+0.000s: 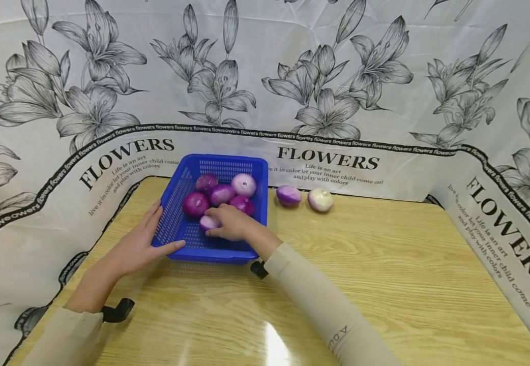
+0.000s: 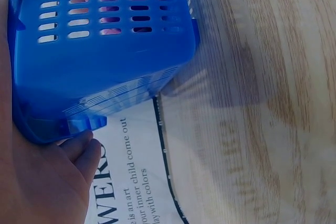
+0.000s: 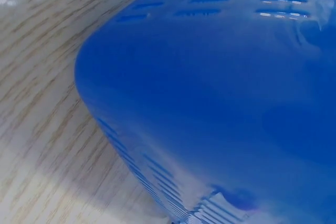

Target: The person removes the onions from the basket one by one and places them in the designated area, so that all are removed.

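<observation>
A blue plastic basket (image 1: 216,254) with slotted walls stands on the table and contains several purple onions (image 1: 196,204). My right hand (image 1: 230,223) reaches over the front rim into it and grips a purple-and-white onion (image 1: 209,223) near the basket's front. At the front left corner, my left hand (image 1: 139,244) holds the rim, its thumb over the front edge and its fingers along the left side. The left wrist view shows those fingertips (image 2: 84,142) at the basket's rim. Only the basket fills the right wrist view; the right hand is hidden there.
Right of the basket, a purple onion (image 1: 288,195) and a paler onion (image 1: 320,200) lie near the back edge of the wooden table (image 1: 375,264). A white flower-printed cloth (image 1: 246,107) rises behind the table and along both sides.
</observation>
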Tool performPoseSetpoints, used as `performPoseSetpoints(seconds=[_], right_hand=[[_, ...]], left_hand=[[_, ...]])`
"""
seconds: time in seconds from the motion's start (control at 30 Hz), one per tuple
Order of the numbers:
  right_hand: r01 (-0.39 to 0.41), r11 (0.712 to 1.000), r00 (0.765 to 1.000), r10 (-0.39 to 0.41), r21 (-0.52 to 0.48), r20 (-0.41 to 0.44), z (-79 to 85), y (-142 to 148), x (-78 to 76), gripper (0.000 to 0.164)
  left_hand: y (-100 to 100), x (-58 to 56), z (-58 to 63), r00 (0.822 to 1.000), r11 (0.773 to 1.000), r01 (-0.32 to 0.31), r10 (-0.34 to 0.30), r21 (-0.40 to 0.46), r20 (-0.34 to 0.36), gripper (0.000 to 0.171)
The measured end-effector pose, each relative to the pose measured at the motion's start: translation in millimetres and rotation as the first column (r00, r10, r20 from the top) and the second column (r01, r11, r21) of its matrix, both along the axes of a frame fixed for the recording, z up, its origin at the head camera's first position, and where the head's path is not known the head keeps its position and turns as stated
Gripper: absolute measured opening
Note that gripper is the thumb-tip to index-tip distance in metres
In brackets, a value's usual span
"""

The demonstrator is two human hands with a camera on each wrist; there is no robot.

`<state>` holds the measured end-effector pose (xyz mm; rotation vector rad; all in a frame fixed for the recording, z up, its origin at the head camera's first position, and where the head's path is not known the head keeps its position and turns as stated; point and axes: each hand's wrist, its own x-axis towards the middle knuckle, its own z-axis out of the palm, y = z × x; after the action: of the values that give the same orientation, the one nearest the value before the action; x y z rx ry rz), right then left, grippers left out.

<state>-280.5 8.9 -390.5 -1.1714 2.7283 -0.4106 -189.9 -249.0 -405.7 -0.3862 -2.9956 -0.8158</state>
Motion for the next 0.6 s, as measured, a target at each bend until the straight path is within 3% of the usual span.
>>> performPoseSetpoints(seconds=[0.4, 0.6], right_hand=[[0.025, 1.000, 0.999, -0.025, -0.010, 0.042, -2.4, 0.7, 0.2, 0.055], [0.061, 0.998, 0.997, -0.060, -0.017, 0.042, -0.3, -0.4, -0.7, 0.045]], left_hand=[[0.5, -0.1, -1.1, 1.000, 1.000, 0.006, -0.006, 0.003, 0.000, 0.115], [0.3, -0.2, 1.0, 1.000, 1.000, 0.006, -0.006, 0.009, 0.000, 0.115]])
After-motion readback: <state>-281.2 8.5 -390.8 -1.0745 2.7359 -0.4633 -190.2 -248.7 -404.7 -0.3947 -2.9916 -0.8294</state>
